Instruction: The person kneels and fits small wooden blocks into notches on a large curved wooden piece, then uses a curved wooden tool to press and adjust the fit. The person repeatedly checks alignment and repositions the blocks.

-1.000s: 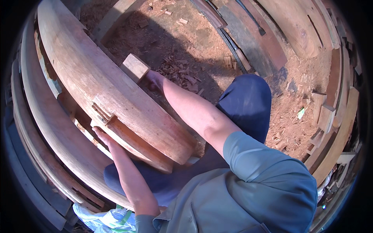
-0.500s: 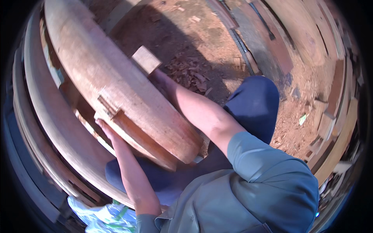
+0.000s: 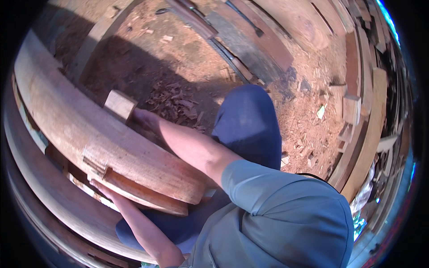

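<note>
A thick curved wooden beam (image 3: pixel 127 147) slants across the left of the view, close to my lap. A thinner curved wooden piece (image 3: pixel 147 196) lies along its near side, beside a notched joint. My left hand (image 3: pixel 105 190) is at the far end of this thinner piece, its fingers against the edge and partly hidden. On the beam's other side, a squared wooden block (image 3: pixel 119 105) juts out. My right hand (image 3: pixel 146 120) is beside that block, with its fingers hidden behind the block and beam.
Another long curved timber (image 3: pixel 67 203) runs along the left. Wood chips (image 3: pixel 176 100) litter the ground ahead. A dark-tipped long tool (image 3: pixel 246 18) lies on boards at the top. Stacked planks (image 3: pixel 366 147) and small offcuts line the right. My bent knee (image 3: pixel 250 109) rises beside my right forearm.
The view has turned to the right, so the beam and both hands appear farther left. Both hands keep about the same places on the wood.
</note>
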`<move>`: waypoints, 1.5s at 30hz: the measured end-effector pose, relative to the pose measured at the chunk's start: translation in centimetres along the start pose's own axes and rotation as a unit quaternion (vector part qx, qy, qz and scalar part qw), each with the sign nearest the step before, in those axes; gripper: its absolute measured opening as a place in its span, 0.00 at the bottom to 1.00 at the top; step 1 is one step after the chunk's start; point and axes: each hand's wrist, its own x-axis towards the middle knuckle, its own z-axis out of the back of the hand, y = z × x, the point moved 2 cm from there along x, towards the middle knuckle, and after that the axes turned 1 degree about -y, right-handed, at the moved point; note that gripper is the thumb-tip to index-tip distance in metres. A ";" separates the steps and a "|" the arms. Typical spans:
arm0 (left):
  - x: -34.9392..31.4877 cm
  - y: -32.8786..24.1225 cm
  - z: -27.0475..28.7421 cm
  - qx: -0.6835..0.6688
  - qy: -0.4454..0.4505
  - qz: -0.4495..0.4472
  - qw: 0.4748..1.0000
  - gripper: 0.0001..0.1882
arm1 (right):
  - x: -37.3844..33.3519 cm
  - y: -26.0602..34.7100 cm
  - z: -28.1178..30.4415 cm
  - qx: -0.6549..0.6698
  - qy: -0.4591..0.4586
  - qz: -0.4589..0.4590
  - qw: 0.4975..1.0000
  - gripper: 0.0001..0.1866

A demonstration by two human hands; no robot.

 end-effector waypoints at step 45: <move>0.0 2.7 -0.8 -0.197 -0.023 -0.089 0.976 0.24 | -9.7 16.1 -8.8 -0.659 -0.333 0.213 0.640 0.42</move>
